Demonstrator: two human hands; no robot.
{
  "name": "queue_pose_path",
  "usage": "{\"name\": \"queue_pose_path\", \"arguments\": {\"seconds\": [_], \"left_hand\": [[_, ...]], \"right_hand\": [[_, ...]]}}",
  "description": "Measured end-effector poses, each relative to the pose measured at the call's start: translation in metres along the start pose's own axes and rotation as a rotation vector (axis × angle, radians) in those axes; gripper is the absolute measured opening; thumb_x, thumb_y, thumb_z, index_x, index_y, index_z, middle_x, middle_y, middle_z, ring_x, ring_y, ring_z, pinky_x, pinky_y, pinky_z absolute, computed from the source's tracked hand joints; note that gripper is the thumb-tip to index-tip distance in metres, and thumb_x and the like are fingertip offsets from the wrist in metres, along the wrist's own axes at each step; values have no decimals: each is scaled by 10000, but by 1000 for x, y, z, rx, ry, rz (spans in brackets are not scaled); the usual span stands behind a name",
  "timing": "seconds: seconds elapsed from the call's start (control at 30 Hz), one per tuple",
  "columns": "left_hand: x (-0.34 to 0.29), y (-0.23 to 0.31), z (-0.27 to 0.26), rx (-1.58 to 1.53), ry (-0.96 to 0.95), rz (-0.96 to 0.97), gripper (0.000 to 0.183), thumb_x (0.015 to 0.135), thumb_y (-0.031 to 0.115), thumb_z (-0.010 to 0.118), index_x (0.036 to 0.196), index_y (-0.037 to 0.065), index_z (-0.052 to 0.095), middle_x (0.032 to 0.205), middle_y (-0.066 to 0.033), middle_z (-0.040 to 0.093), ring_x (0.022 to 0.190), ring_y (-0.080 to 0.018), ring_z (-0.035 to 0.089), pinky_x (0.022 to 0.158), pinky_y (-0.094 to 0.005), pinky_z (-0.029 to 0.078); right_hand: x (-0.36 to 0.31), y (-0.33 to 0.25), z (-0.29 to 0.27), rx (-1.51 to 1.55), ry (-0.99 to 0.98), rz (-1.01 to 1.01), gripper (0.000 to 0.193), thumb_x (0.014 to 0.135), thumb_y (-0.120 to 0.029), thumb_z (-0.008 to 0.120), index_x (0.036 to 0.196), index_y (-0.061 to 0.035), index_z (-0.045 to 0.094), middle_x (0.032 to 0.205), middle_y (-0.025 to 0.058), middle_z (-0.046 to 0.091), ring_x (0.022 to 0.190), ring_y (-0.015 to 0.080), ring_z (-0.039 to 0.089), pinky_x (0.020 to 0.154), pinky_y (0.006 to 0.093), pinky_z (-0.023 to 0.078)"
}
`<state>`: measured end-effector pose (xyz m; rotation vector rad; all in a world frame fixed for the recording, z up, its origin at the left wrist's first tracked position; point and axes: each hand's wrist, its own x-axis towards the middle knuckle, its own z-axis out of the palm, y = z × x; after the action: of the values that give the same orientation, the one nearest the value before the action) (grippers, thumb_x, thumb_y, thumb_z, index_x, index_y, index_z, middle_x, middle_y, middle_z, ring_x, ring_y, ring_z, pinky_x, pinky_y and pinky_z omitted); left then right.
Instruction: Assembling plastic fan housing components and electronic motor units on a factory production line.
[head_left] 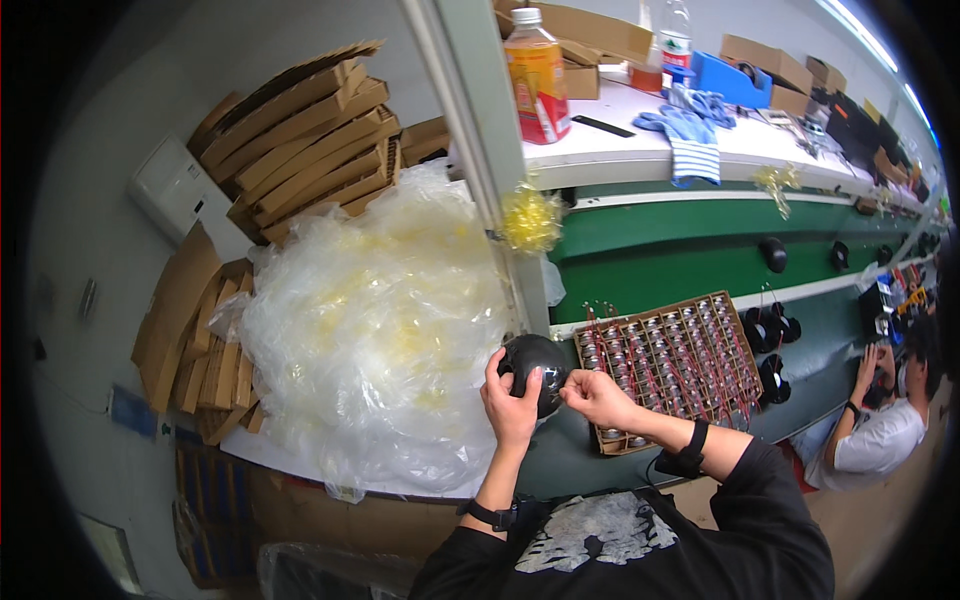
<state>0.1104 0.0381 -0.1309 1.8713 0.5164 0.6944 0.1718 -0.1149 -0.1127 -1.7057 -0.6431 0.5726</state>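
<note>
A glossy black rounded shell (541,362) is gripped in my left hand (511,408), with the thumb lying across its near side. My right hand (603,401) is pinched at the shell's right edge. Whatever is between those fingertips, if anything, is too small to make out. Just right of the shell, a cardboard tray (603,441) holds many small round silver metal parts with red wires, set in rows.
Crumpled clear plastic bags (370,330) heap up at left, beside stacked cardboard dividers (300,130). A green conveyor belt (660,250) carries black shells (773,254). Above it, a white shelf (600,155) bears bottles and a cloth. Another person (870,430) works at far right.
</note>
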Motion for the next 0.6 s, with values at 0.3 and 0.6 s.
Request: {"name": "queue_pose_path", "arguments": {"seconds": [0.3, 0.6], "left_hand": [[13, -11, -33, -433, -73, -135, 437, 867, 143, 647, 1228, 13, 437, 767, -103, 648, 670, -85, 578, 589, -235, 460], [-28, -93, -114, 68, 174, -50, 637, 684, 273, 784, 1226, 125, 484, 882, -160, 650, 921, -339, 533, 866, -432, 410]], "right_hand": [[32, -52, 6, -271, -248, -91, 217, 830, -108, 600, 665, -10, 498, 587, -5, 473, 578, 45, 426, 516, 240, 384], [88, -166, -43, -470, 376, -546, 200, 847, -96, 601, 701, 20, 529, 512, 59, 472, 485, 72, 424, 459, 249, 367]]}}
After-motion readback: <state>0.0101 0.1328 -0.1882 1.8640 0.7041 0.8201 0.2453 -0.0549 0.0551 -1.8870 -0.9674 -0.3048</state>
